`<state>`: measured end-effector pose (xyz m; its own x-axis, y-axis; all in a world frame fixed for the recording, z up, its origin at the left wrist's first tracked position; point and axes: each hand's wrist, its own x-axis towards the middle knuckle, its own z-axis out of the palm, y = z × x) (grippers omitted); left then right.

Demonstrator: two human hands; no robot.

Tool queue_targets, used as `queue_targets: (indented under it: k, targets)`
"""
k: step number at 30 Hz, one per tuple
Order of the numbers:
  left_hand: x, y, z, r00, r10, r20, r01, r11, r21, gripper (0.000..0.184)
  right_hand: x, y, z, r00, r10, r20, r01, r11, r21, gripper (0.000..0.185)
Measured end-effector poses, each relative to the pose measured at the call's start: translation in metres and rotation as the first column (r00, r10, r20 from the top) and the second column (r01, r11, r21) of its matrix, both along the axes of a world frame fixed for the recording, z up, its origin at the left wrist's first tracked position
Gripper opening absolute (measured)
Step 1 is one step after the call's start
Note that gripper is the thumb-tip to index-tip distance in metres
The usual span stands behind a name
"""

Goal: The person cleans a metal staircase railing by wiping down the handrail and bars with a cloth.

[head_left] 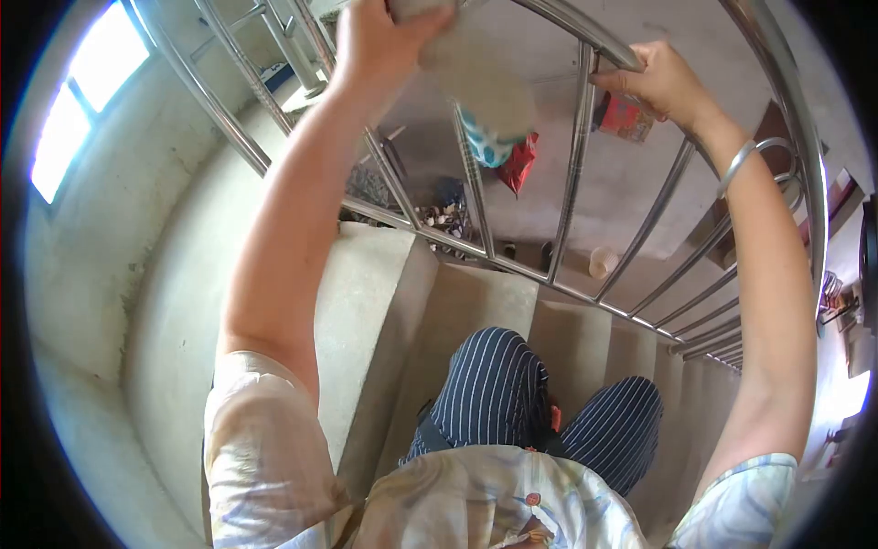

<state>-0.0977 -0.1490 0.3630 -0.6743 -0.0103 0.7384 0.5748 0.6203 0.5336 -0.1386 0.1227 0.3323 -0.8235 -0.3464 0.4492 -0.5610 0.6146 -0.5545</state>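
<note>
My left hand [370,44] is at the top edge of the view, its fingers closed on a greyish-beige cloth [485,87]. The cloth is smeared by motion and hangs by the stair railing. Part of that hand is cut off by the frame. On the right, my right hand [666,84], with a silver bangle on its wrist, is wrapped round the shiny metal handrail [578,31]. Both arms are stretched forward. Below the handrail, thin metal bars [569,174] run down to a lower rail.
Concrete steps [361,293] descend to the right under my striped trouser legs [494,393]. Through the bars, a red packet [519,166], a red box [626,117] and a pale bucket [602,263] show below. A wall with a bright window [105,55] stands left.
</note>
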Motion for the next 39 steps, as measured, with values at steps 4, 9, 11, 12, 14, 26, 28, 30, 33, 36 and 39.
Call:
queue_targets:
  k: [4, 9, 11, 12, 14, 26, 28, 30, 33, 36, 39]
  targets:
    - [-0.026, 0.006, -0.013, 0.985, 0.076, -0.152, -0.056, 0.99, 0.133, 0.039, 0.01, -0.005, 0.001, 0.996, 0.081, 0.022, -0.079, 0.994, -0.08, 0.041]
    - [-0.021, 0.007, -0.128, 0.991, 0.104, 0.087, -0.112, 0.99, 0.091, 0.044, 0.007, 0.0, 0.001, 0.997, 0.055, 0.058, -0.052, 0.997, -0.059, 0.04]
    - [0.008, 0.001, -0.158, 0.946, 0.113, 0.304, -0.094, 0.993, -0.074, 0.04, 0.011, -0.002, 0.001, 0.998, 0.043, 0.049, -0.041, 0.998, -0.044, 0.04]
    - [0.016, -0.011, -0.162, 0.922, 0.215, 0.321, -0.148, 0.964, -0.219, 0.033, 0.013, -0.003, 0.002, 0.998, 0.064, 0.019, -0.063, 0.997, -0.047, 0.04]
    - [0.006, -0.047, -0.152, 0.963, 0.203, 0.179, -0.206, 0.979, -0.004, 0.027, 0.014, -0.006, 0.005, 0.995, 0.098, -0.029, -0.1, 0.993, -0.066, 0.04]
    - [-0.049, -0.104, 0.073, 0.969, 0.105, -0.225, -0.05, 0.97, 0.237, 0.03, 0.024, -0.01, 0.011, 0.993, 0.037, 0.11, -0.03, 0.998, -0.064, 0.029]
    - [-0.042, -0.088, 0.051, 0.895, 0.312, -0.319, -0.201, 0.92, 0.335, 0.028, 0.024, -0.009, 0.013, 0.992, 0.036, 0.124, -0.029, 0.998, -0.059, 0.029]
    - [-0.062, -0.105, -0.006, 0.86, 0.373, -0.347, -0.237, 0.896, 0.376, 0.03, 0.028, -0.011, 0.013, 0.985, 0.048, 0.165, -0.032, 0.995, -0.098, 0.032]
    - [-0.044, -0.088, -0.104, 0.95, 0.278, -0.14, -0.197, 0.886, 0.42, 0.027, 0.025, -0.009, 0.012, 0.995, 0.035, 0.091, -0.031, 0.999, -0.041, 0.035]
    - [-0.033, -0.095, -0.224, 0.884, 0.392, 0.253, -0.445, 0.871, 0.205, 0.031, 0.017, -0.005, 0.009, 0.998, 0.06, 0.02, -0.059, 0.998, -0.036, 0.034]
    - [-0.005, -0.087, -0.252, 0.69, 0.49, 0.533, -0.584, 0.811, 0.011, 0.034, 0.028, -0.009, 0.013, 0.988, 0.067, 0.139, -0.05, 0.992, -0.118, 0.032]
